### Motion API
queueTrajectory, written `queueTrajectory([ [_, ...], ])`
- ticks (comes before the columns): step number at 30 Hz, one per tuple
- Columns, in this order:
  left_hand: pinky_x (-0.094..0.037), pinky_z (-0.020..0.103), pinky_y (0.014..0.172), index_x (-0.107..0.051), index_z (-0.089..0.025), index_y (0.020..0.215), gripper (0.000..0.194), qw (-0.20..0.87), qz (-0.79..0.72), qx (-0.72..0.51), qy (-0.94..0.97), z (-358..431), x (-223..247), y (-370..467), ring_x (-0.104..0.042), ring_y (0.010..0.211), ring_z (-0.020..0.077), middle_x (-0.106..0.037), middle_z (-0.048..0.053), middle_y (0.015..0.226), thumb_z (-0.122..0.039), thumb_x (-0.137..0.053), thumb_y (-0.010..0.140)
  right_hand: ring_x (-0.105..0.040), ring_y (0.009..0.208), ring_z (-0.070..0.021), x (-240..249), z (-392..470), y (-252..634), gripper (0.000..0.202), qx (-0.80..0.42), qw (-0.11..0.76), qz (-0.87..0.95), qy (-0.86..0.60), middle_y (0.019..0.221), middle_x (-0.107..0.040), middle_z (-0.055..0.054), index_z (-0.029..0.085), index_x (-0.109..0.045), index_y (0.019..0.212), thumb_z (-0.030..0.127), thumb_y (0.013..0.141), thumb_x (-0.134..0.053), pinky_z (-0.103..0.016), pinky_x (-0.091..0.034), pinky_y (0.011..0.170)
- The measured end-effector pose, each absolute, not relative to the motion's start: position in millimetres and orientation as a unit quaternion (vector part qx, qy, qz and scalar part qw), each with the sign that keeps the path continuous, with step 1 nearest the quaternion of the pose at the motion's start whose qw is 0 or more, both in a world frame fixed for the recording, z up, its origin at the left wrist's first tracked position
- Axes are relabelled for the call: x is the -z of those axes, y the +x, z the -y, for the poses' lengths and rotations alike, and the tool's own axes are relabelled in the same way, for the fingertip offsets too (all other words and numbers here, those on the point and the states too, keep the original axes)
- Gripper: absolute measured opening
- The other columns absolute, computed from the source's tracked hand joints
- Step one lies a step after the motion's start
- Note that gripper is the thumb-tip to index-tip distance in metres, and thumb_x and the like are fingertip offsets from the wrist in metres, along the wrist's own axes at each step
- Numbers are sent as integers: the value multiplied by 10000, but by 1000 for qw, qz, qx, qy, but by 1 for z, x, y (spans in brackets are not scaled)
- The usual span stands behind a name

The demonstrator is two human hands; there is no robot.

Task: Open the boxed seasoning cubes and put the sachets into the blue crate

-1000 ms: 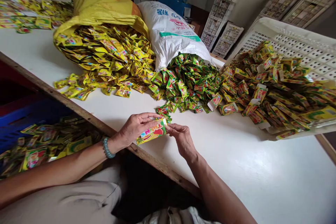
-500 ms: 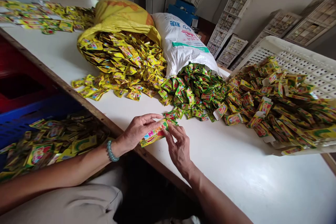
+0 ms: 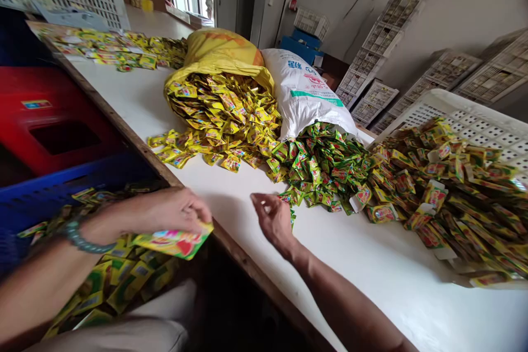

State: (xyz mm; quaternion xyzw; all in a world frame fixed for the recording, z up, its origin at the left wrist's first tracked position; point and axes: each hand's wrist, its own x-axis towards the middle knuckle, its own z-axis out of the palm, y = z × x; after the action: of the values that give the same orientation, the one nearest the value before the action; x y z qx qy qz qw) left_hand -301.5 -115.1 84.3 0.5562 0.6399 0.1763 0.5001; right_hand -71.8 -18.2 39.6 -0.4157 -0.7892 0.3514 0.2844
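Note:
My left hand (image 3: pixel 181 212) is closed on a small yellow and green candy box (image 3: pixel 177 242) with a red fruit print. It holds the box over the table's front edge, above a blue crate (image 3: pixel 25 198) in which similar boxes (image 3: pixel 119 275) lie. At the near side of a heap of green candy sachets (image 3: pixel 313 165) is my right hand (image 3: pixel 274 220), its fingers curled together. Whatever may be in those fingers is hidden; a green sachet shows just beside them. Left of that heap, yellow sachets (image 3: pixel 226 110) spill from a yellow sack (image 3: pixel 223 47).
A white sack (image 3: pixel 309 88) lies behind the green sachets. On the right, a white plastic basket (image 3: pixel 474 115) lies tipped with many small boxes (image 3: pixel 437 192) spilling out. A red crate (image 3: pixel 70 115) stands left of the wooden table edge (image 3: pixel 247 261). Stacked crates (image 3: pixel 371 55) line the wall.
My left hand has carried the candy box left and down from the table to above the blue crate. My right hand has let go of the box and is beside the green sachets. The view has shifted left.

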Motion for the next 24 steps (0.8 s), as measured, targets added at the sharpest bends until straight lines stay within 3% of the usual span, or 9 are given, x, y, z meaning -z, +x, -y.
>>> queueTrajectory([
  [3,-409,212,498,-789,-231,928,333,411,-680,-110,597,126,-88,-326,-626,563,183,-727,-10,625,-420,-733,660,-644,959,-234,-35,-33,-82,326,-191,258,834,-449,1071,-717,-98,173,-691,1115,312,926,-466,-338,-465,885],
  [6,-476,238,633,-766,-238,988,375,273,-733,-130,610,112,-87,-324,-691,731,224,-773,25,805,-466,-651,714,-557,1110,-287,-29,-68,-89,556,-47,147,885,-439,1291,-596,-143,192,-515,1367,228,814,-562,-397,-421,941],
  [9,-496,271,736,-731,-201,1066,412,181,-764,-142,603,83,-84,-309,-706,878,256,-776,79,923,-428,-568,764,-538,1115,-313,-22,-78,-88,592,22,80,906,-415,1333,-542,-166,213,-499,1385,204,796,-554,-433,-420,923],
  [14,-483,257,751,-693,-222,1104,353,182,-775,-167,582,47,-63,-277,-707,921,228,-772,51,985,-335,-520,818,-584,1075,-220,-16,-57,-70,414,-71,98,940,-317,1194,-653,-87,219,-661,1178,122,808,-502,-320,-438,961],
  [20,-433,299,683,-666,-182,970,370,143,-770,-178,595,38,-36,-243,-685,855,282,-748,117,903,-507,-571,822,-638,1056,-170,-15,-19,-43,261,-303,173,908,-231,1195,-681,-34,237,-749,914,162,889,-500,-291,-473,951],
  [24,-408,293,667,-658,-190,862,352,165,-771,-157,595,35,-28,-223,-674,819,271,-740,111,833,-531,-619,783,-578,1136,-235,-10,-10,-35,231,-272,204,866,-367,1215,-660,-85,221,-707,1062,251,846,-631,-401,-411,1011],
])
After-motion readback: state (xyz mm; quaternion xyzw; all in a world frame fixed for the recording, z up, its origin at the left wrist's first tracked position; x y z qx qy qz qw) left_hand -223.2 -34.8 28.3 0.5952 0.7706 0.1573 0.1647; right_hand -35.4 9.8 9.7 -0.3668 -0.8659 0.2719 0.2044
